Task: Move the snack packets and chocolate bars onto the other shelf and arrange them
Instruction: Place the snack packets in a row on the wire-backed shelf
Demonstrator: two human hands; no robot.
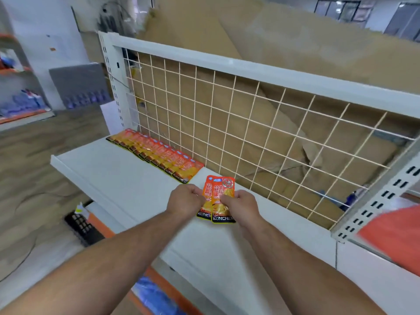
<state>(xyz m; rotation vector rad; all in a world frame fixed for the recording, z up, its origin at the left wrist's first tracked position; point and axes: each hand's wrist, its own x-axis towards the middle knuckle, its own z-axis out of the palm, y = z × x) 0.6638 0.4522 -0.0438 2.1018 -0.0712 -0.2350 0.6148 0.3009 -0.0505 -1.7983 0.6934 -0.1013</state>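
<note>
The L hand [186, 201] and the R hand [241, 206] are meeting over the front part of the shelf, and both are holding the two orange snack packets [219, 194] between them. The L hand is curling its fingers round the left edge of the pair. The R hand is pinching the right side w/ the thumb on the printed face; its other fingers are hidden behind. The packets are overlapping, the right one in front, printed faces toward the camera, black strip at the bottom. If their lower edges are touching the shelf, one cannot tell.

The white shelf [109, 176] is running under both hands. At its back-left part a row of the same packets [156, 155] is lying flat & overlapping like tiles, along the foot of the wire grid [227, 123]. The near end of this row is coming close to the L hand, not touching it.

Behind the grid, brown cardboard sheets [284, 53] are leaning. Lower down, blurred blue items [147, 292] are sitting on a lower shelf w/ an orange edge [109, 230].
</note>
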